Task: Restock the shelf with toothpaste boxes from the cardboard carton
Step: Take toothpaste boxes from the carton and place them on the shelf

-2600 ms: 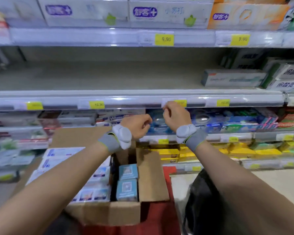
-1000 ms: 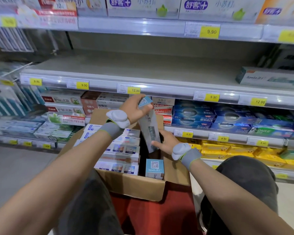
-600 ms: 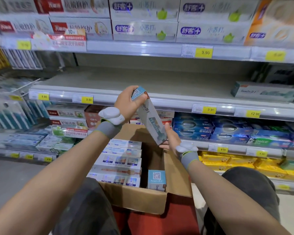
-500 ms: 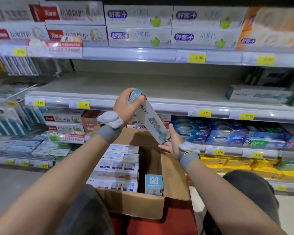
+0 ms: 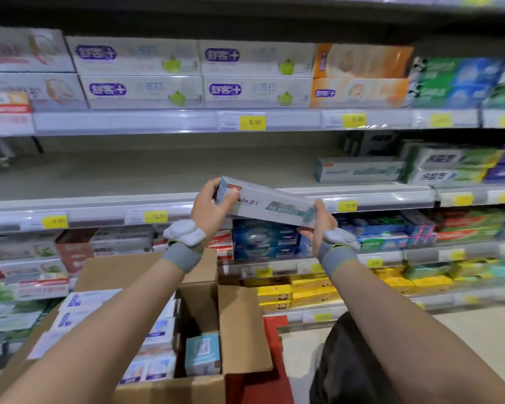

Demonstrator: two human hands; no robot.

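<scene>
Bright overhead store light | glare on price rails (image 5: 129, 121) | motion blur throughout | edges bowed, wide-angle

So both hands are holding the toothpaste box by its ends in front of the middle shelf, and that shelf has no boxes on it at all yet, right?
Not quite. The left hand and right hand do hold the toothpaste box by its ends, but the head view shows the middle shelf already has a matching box lying at its right.
</scene>
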